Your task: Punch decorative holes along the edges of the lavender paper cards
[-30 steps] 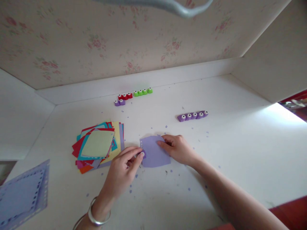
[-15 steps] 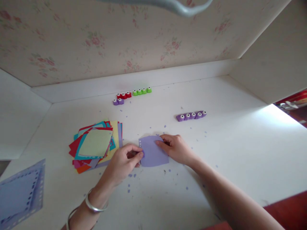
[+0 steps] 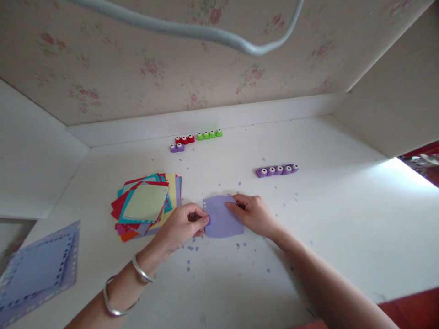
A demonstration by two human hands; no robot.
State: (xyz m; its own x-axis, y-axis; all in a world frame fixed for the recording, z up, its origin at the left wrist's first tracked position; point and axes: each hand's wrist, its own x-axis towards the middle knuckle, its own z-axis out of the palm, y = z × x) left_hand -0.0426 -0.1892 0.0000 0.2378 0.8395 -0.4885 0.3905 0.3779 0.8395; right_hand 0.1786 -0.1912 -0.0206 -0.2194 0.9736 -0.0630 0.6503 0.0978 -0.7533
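A small sheet of purple paper (image 3: 224, 219) lies in front of me, with a short line of punched holes near the top of its left edge. My left hand (image 3: 185, 224) is closed on a small purple paper punch (image 3: 207, 220) at that left edge; most of the punch is hidden by the fingers. At the sheet's upper right, my right hand (image 3: 255, 214) pinches the paper between thumb and fingers. Tiny purple paper bits (image 3: 190, 248) are scattered around the sheet.
Left of my hands is a messy pile of coloured paper (image 3: 146, 201). Hole-edged purple sheets (image 3: 41, 269) lie at the lower left. A row of purple punches (image 3: 277, 171) stands to the right; red (image 3: 184, 140), green (image 3: 209, 135) and purple punches (image 3: 177, 147) stand near the wall.
The camera view has tilted and shifted, so everything appears a little further right and more wall and cable show. Both hands keep their hold at the same places on the purple sheet.
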